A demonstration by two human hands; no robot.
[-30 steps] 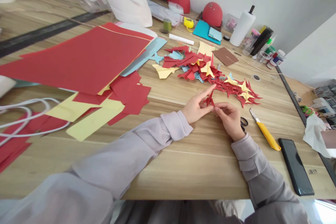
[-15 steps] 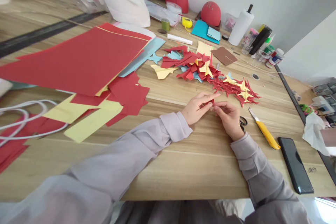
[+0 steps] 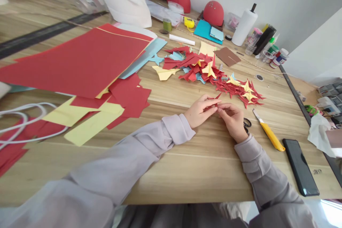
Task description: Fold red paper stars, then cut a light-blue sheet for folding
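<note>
Between the fingertips of both hands is a small folded red paper piece (image 3: 219,96), with one thin point sticking up past the fingers and the rest mostly hidden. My left hand (image 3: 200,111) pinches it from the left, fingers stretched alongside it. From the right, my right hand (image 3: 233,120) closes thumb and forefinger on its other side. Just beyond the hands lies a heap of folded red paper stars (image 3: 227,87) with a few yellow stars (image 3: 249,96) on top. Scissors (image 3: 248,123) with black handles are partly covered by my right hand.
A yellow utility knife (image 3: 271,136) with its blade out and a black phone (image 3: 300,167) lie on the right. Large red paper sheets (image 3: 80,60), yellow strips (image 3: 93,124) and a white cable (image 3: 24,121) occupy the left. Bottles (image 3: 244,26) stand at the back.
The red paper piece has turned between my fingers, and its thin point now shows above my left fingertips. Both hands stay in nearly the same place.
</note>
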